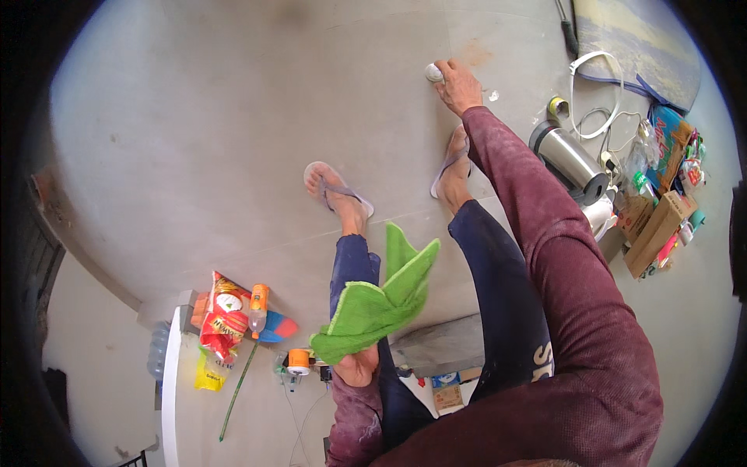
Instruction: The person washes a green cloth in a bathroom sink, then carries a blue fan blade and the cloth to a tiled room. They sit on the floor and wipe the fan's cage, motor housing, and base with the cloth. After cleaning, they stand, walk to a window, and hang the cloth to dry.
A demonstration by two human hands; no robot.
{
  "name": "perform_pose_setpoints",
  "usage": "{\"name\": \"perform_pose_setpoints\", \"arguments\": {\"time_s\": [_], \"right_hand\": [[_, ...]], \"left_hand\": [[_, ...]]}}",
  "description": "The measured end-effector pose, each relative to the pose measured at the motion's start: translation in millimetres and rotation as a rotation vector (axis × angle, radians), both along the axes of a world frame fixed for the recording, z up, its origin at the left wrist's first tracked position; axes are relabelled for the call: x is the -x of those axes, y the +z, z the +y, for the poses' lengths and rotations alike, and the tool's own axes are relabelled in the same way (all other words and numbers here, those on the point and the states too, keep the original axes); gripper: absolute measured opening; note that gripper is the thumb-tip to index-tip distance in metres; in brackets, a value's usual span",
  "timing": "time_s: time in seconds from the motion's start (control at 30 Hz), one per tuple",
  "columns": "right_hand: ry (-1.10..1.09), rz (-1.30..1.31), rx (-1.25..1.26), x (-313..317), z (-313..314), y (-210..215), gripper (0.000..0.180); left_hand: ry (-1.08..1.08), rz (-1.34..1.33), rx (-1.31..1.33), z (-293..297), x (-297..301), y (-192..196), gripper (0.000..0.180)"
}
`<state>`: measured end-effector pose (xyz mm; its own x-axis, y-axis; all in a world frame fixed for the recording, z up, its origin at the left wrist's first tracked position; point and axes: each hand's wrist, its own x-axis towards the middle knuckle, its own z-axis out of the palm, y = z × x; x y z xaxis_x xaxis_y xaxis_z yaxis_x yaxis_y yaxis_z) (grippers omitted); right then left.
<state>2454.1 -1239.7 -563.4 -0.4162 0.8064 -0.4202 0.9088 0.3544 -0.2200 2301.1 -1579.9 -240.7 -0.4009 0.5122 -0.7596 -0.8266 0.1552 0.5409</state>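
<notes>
Far out in front, my right hand (461, 86) closes its fingers around a small white rounded object (434, 73) at the pale grey floor (233, 140). What kind of object that is cannot be made out. Close to my left knee, my left hand (358, 368) grips a bright green cloth (381, 300). The folded cloth rises in loose peaks and covers most of those fingers. A white scrap (493, 96) lies just right of my right hand.
To the right stand a steel flask (572, 162), a small tin (558, 107), a white strap (576, 93) and a cardboard box (657, 233). At left are a red bag (224, 311), an orange-labelled bottle (258, 307) and a green stick (237, 393). My sandalled feet (338, 191) straddle the middle.
</notes>
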Motion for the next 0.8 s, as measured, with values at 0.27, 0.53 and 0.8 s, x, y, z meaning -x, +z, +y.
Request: {"name": "perform_pose_setpoints", "arguments": {"time_s": [0.27,0.53,0.8], "right_hand": [[-0.077,0.003,-0.080,-34,4,-34,0.025],[-0.920,1.411,1.535,25,-11,231,0.035],[-0.358,1.049,0.559,85,-37,493,0.034]], "left_hand": [[-0.128,-0.183,-0.007,25,8,-25,0.073],[0.061,0.095,0.012,84,33,10,0.061],[-0.271,0.435,-0.090,182,31,183,0.042]]}}
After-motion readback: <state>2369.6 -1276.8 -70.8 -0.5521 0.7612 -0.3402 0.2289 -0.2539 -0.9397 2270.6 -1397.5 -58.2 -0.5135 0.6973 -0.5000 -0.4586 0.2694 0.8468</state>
